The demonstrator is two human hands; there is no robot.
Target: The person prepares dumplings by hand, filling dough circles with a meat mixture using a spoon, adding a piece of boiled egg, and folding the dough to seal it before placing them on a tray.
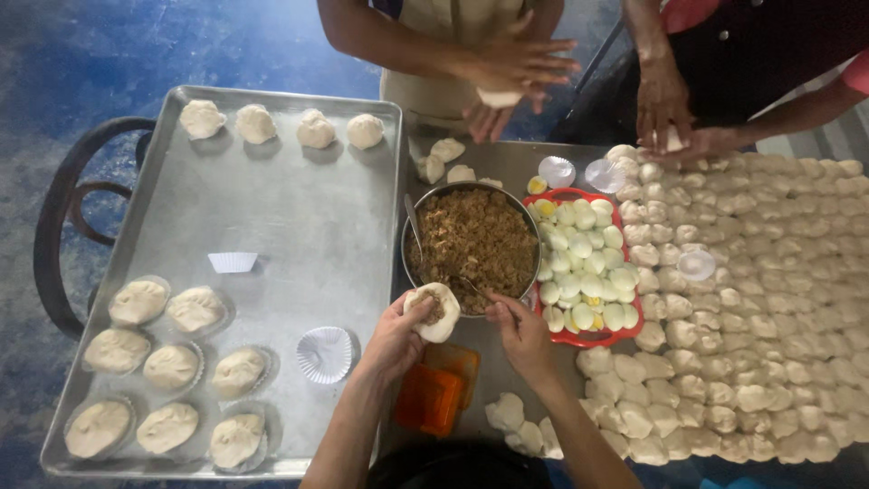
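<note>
Showing a filling station at lower centre of the frame. Left hand [396, 337] cupped under a flattened dough round [434, 311], grasped palm-up so a dab of brown filling stayed in its hollow. Right hand [520, 328] closed on a spoon [472, 288], its tip at the near rim of the steel bowl of minced filling [472, 237], kept just beside the dough for short transfers. Red tray of halved boiled eggs [585, 268] set touching the bowl on the right. Metal baking tray [272, 208] at left, with finished buns in paper liners [167, 362] grouped at its lower left. Raw dough pieces [751, 299] massed on the bench at right. Co-workers' hands [511, 77] at top, shaping dough.
</note>
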